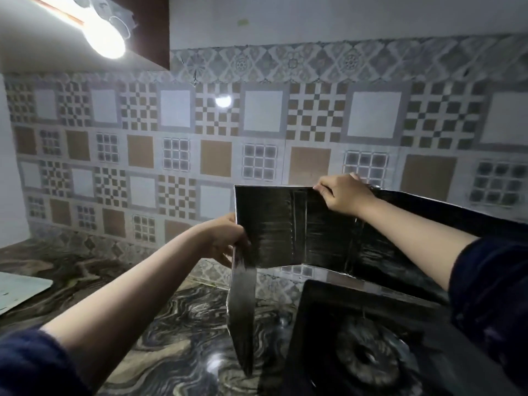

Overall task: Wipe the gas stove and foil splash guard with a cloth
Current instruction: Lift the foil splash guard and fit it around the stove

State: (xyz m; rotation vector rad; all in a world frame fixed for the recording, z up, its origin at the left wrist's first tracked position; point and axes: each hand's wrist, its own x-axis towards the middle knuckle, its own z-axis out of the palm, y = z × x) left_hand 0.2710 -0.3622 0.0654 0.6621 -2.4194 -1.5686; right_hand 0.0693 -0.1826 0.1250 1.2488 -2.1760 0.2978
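Note:
The foil splash guard (280, 227) is a dark, shiny folding panel held up above the counter behind the gas stove (368, 344). My left hand (225, 241) grips its left edge at the fold, where a narrow side flap hangs down. My right hand (343, 195) pinches the top edge near the middle. The stove's black top and one round burner show at the lower right, below the panel. No cloth is in view.
A patterned tile wall (200, 155) rises behind the guard. The counter (177, 338) has a dark swirled marble look. A pale flat board (20, 290) lies at the left edge. A bright lamp (103, 38) hangs under a cabinet at the top left.

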